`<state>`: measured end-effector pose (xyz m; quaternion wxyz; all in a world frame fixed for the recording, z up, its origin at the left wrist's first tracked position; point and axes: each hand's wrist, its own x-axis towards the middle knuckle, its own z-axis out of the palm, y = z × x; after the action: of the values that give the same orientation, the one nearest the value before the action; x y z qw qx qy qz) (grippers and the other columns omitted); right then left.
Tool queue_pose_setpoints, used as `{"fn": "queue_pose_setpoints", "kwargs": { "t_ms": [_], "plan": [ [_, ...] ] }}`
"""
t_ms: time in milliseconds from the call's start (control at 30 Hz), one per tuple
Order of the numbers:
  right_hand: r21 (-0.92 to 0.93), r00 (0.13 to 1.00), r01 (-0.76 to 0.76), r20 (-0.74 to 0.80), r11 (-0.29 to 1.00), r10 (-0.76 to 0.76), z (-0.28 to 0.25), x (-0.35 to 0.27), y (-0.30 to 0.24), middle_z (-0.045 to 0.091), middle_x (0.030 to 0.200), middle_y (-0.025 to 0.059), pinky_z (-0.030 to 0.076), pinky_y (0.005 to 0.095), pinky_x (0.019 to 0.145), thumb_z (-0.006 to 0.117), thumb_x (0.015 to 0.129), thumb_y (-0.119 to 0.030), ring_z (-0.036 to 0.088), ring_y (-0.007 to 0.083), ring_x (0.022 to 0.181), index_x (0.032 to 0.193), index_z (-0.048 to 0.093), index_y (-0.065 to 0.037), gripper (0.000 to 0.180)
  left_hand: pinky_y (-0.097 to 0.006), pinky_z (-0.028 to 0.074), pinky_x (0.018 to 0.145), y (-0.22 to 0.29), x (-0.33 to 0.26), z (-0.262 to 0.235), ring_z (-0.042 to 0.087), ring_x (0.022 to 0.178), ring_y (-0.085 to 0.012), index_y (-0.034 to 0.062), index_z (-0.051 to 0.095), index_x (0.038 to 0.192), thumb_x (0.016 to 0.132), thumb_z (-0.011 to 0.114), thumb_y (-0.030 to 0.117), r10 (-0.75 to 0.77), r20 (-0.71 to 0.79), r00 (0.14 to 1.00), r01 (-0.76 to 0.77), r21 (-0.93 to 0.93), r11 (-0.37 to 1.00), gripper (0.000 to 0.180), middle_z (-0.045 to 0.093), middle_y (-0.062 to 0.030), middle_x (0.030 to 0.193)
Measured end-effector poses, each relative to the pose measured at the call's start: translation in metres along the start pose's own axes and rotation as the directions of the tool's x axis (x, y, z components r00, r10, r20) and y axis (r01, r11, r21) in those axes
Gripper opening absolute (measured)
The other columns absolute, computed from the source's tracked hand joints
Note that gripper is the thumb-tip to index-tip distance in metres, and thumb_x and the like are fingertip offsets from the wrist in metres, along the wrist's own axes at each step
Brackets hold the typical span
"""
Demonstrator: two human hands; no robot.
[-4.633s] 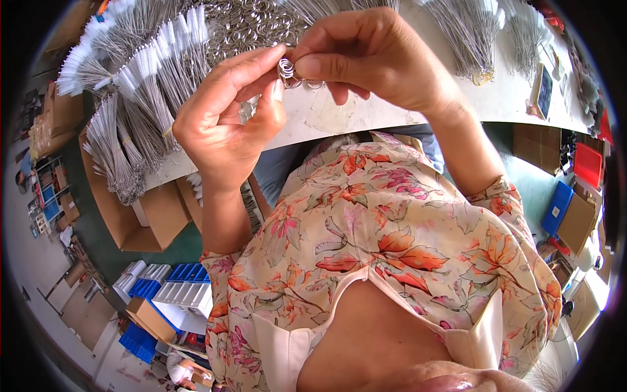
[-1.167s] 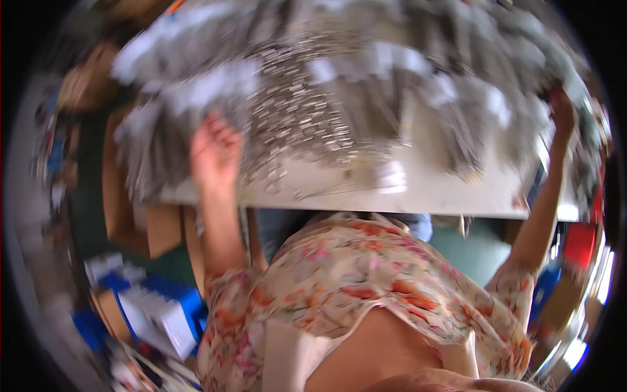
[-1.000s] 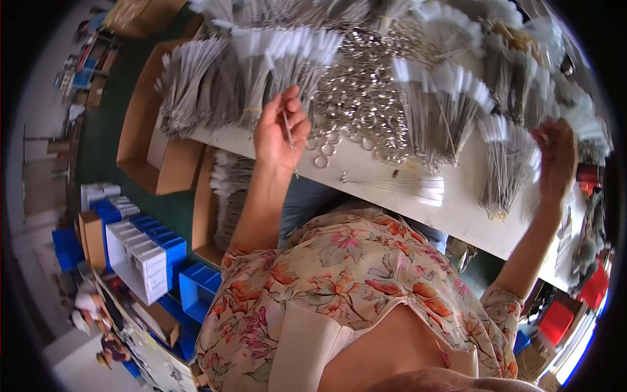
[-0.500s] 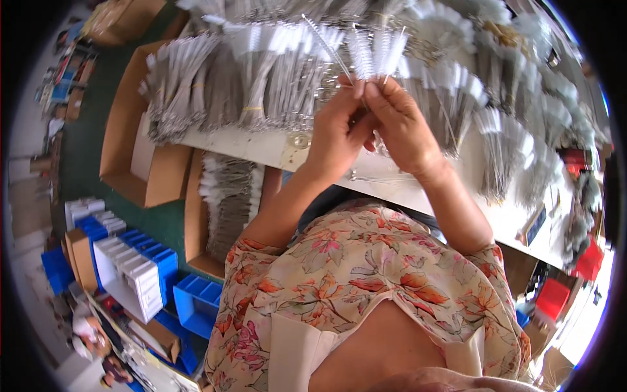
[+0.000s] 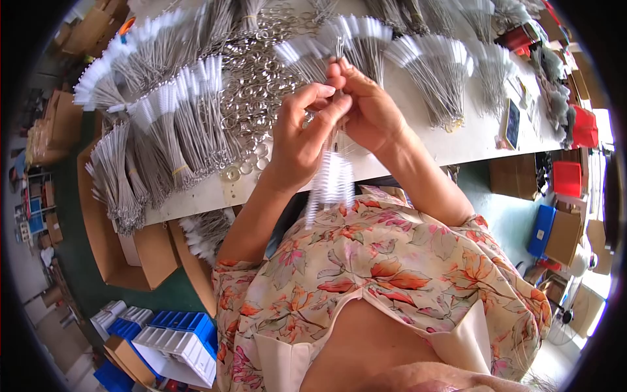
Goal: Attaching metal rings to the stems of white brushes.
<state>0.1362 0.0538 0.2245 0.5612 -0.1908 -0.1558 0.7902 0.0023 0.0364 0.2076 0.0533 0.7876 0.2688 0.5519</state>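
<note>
White nylon bristles hang blurred just below the fingers: a small bunch of thin wire-stemmed brushes (image 5: 332, 179) dangles from the two hands, bristle ends down toward the flowered blouse (image 5: 385, 261), wire ends up between the fingertips. The left hand (image 5: 297, 140) has thumb and forefinger pressed together on the upper wire ends; the right hand (image 5: 369, 111) curls over from the other side, its fingertips meeting the left's at the same spot. Something small sits between them there, probably one of the metal rings, though the fingers cover it and I cannot tell for sure.

Judging from this, the step in hand is gathering the looped stem ends together at the pinch. The next move calls for fine fingertip control: keeping the thin stems aligned and held fast so none slips out of the bunch while the loops are worked.

Beyond the fingertips, on the pale worktable (image 5: 457, 140), lies a heap of shiny metal rings (image 5: 258, 85), round and loosely tangled. To either side of the hands spread fanned bundles of brushes (image 5: 176, 124): stiff twisted grey wire stems, soft white bristle tips. Cardboard boxes (image 5: 140, 251) stand below the table edge.
</note>
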Motion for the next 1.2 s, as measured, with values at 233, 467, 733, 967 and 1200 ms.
{"fn": "queue_pose_setpoints", "kwargs": {
  "t_ms": [233,467,733,967,1200],
  "plan": [
    [-0.898,0.975,0.005,0.101,0.439,0.196,0.019,-0.025,-0.038,0.053,0.074,-0.0017,0.037,0.0192,0.055,0.05,0.091,-0.017,0.043,0.004,0.062,0.093,0.058,-0.002,0.017,-0.036,0.038,0.092,-0.012,0.056,-0.042,0.044,0.113,-0.0259,0.0015,0.022,0.135,0.069,0.074,0.037,-0.299,0.055,0.953,0.285,-0.507,0.814,0.091,0.034,-0.0168,0.13],
    [-0.922,0.953,0.13,0.218,0.366,0.211,0.028,-0.039,-0.042,0.057,0.069,0.0009,0.042,0.0223,0.056,0.054,0.088,-0.018,0.051,0.0075,0.061,0.09,0.061,-0.001,0.018,-0.033,0.039,0.093,-0.002,0.035,-0.038,0.048,0.112,-0.0222,0.0035,0.047,0.12,0.069,0.075,0.022,-0.265,0.61,0.747,0.665,-0.678,0.313,0.061,0.048,-0.0117,0.121],
    [-0.699,0.811,-0.384,0.056,0.603,0.582,0.012,-0.057,-0.056,0.058,0.069,0.0008,0.041,0.0178,0.05,0.057,0.087,-0.025,0.051,0.0051,0.055,0.088,0.061,-0.003,0.023,-0.025,0.048,0.069,0.019,0.016,-0.018,0.059,0.082,-0.0145,0.0028,0.061,0.081,0.071,0.07,0.0,-0.334,0.495,0.802,0.577,-0.786,0.223,0.014,0.057,-0.008,0.093],
    [-0.979,0.972,-0.127,-0.155,-0.159,0.178,-0.054,-0.106,-0.1,0.062,0.074,0.0074,0.045,0.0259,0.054,0.061,0.079,-0.014,0.057,0.0164,0.058,0.09,0.063,-0.005,0.014,-0.023,0.048,0.062,0.015,-0.034,-0.033,0.057,0.069,-0.0079,0.0043,0.058,0.099,0.078,0.068,0.018,-0.712,0.35,0.608,0.794,-0.287,0.536,0.027,0.062,-0.0033,0.082],
    [-0.713,0.973,-0.227,-0.184,-0.663,-0.136,-0.095,-0.129,-0.09,0.061,0.078,0.0107,0.047,0.0328,0.066,0.059,0.078,-0.012,0.06,0.0253,0.071,0.085,0.064,-0.003,0.012,-0.024,0.04,0.047,0.028,-0.088,-0.057,0.049,0.047,-0.0093,0.0021,0.06,0.081,0.08,0.065,0.019,-0.853,0.232,0.468,0.771,0.365,0.522,0.018,0.056,-0.0045,0.06]
  ]
}}
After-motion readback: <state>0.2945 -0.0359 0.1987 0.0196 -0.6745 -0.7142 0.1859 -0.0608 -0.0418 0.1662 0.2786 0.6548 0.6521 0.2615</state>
